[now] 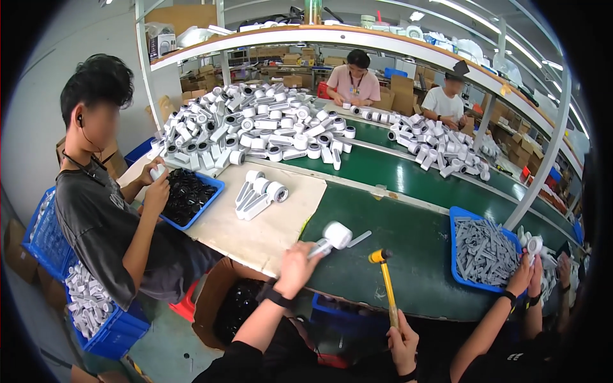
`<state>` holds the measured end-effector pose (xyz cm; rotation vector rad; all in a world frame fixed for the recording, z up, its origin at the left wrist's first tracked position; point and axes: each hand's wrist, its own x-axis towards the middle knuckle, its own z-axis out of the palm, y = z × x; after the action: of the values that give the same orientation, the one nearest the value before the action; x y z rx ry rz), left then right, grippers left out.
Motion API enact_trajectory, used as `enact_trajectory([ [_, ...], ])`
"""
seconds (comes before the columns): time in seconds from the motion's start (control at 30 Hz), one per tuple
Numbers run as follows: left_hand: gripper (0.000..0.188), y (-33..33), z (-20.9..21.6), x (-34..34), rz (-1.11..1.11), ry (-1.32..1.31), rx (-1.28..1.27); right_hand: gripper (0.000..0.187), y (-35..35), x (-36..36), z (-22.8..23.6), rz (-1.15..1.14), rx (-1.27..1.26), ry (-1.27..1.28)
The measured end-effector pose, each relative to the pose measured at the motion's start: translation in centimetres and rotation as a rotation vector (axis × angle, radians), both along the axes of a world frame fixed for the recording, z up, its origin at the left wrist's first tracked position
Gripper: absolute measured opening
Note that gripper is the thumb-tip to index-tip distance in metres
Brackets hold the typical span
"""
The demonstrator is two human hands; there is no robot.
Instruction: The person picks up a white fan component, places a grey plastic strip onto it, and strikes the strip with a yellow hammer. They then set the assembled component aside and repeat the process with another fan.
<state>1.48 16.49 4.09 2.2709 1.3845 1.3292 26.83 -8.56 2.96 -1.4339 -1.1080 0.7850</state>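
Note:
Over the green work surface (421,255), my left hand (299,265) grips a white round-headed device (336,235) by its grey-and-white handle, the head tilted up and slightly blurred. A loose grey strip (360,239) lies just right of that head. My right hand (403,345) is wrapped round the lower handle of a small hammer (385,281) with a yellow-and-black head, raised near the table's front edge. The hammer and the device are apart. Several similar white devices (258,195) rest on the brown sheet (290,226) left of my left hand.
A large heap of white devices (255,121) covers the far left. Beside a seated co-worker (121,191) stands a blue tray of black parts (188,198). At right, another person's hands (527,271) hold a device by a blue tray of grey strips (482,249). A metal post (543,169) rises behind.

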Motion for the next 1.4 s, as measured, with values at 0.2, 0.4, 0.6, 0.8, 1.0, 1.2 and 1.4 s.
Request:
enact_trajectory([
  [0.2, 0.031, 9.2, -1.5, -7.5, 0.475, 0.305, -0.033, 0.054, -0.4, 0.3, -0.5, -0.041, -0.071, 0.150],
  [0.4, 0.056, 10.4, -0.6, -7.4, 0.585, 0.266, 0.192, 0.053, 0.7, 0.3, -1.3, -0.008, -0.031, 0.149],
  [0.6, 0.023, -1.9, 0.6, 2.4, -0.320, -0.252, -0.175, 0.054, 2.7, 1.2, -0.5, -0.028, -0.022, 0.113],
  [0.8, 0.011, -12.9, 11.0, 3.7, -1.413, -0.542, -0.365, 0.053, 6.7, 3.4, 1.3, -0.032, 0.022, 0.118],
  [1.0, 0.048, -19.1, 15.6, 4.0, -2.424, -0.596, -0.517, 0.054, 10.1, 4.2, 1.4, -0.019, -0.093, 0.171],
  [1.2, 0.053, -19.4, 14.9, 4.6, -2.623, -0.440, -0.526, 0.051, 9.8, 4.1, 0.4, 0.018, -0.085, 0.180],
  [1.4, 0.027, -16.4, 15.6, 7.5, -2.650, -0.400, -0.602, 0.052, 7.5, 3.7, -0.1, -0.058, 0.018, 0.251],
])
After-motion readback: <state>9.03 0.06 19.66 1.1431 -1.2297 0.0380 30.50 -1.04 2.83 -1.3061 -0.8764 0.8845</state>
